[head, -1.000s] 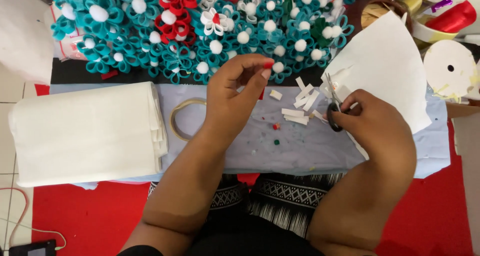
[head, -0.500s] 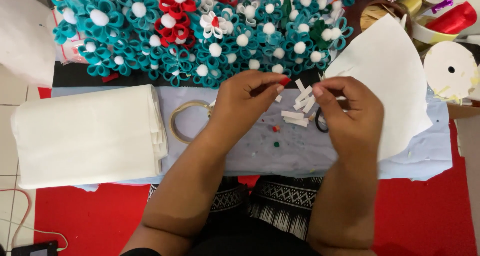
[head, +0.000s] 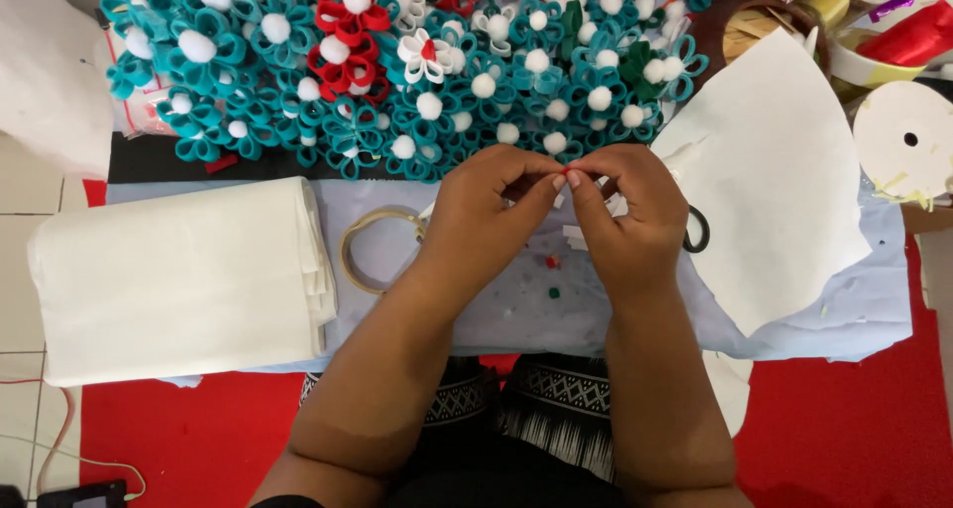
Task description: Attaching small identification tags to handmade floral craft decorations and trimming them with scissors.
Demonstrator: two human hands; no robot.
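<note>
My left hand (head: 488, 205) and my right hand (head: 627, 215) meet over a pale blue cloth (head: 516, 310), fingertips pinched together on a small white strip (head: 579, 178). More white strips (head: 574, 235) lie under my hands, mostly hidden. The black handle of scissors (head: 697, 232) peeks out beside my right hand. A tape ring (head: 369, 250) lies just left of my left wrist. Beyond my hands lies a heap of teal, red and white looped flowers (head: 397, 62) with white pom-pom centres.
A folded stack of white felt (head: 179, 280) lies at the left. A loose white sheet (head: 774, 171) lies at the right. Ribbon spools and a white disc (head: 905, 136) crowd the far right. Small red and green bits (head: 552, 275) dot the cloth. Red fabric (head: 844, 429) covers the floor.
My right hand has moved left from the scissors and white sheet to meet my left hand. Both now pinch a white strip together.
</note>
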